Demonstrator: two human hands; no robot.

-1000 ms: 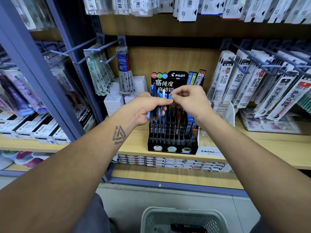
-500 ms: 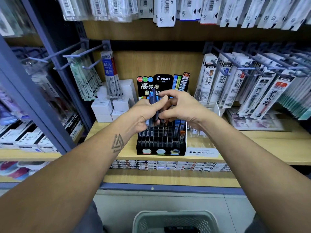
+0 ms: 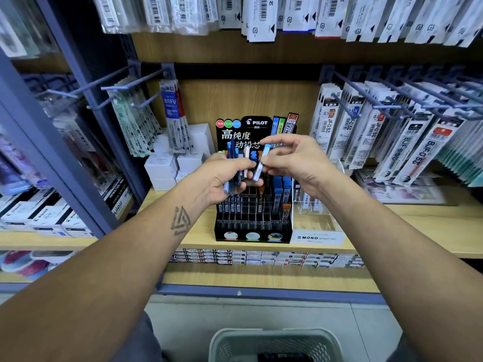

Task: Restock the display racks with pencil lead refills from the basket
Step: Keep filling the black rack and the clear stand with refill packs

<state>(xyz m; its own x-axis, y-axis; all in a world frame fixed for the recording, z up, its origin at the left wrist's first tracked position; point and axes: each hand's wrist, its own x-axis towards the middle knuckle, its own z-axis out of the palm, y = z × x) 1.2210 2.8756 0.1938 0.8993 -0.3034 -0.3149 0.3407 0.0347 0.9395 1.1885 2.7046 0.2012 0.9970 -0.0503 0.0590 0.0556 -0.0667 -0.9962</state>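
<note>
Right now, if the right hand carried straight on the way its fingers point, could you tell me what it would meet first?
The right hand, pinching a light blue lead refill case, points leftward at the left hand and its bundle of refill cases. It would likely meet those first, though depth is unclear.

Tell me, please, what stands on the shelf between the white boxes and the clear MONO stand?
In the head view, the black Pilot lead rack stands between the white boxes and the clear MONO stand.

My right hand (image 3: 292, 163) has drawn one light-blue refill case (image 3: 261, 163) out of the bunch (image 3: 235, 168) my left hand (image 3: 222, 178) grips.
</note>
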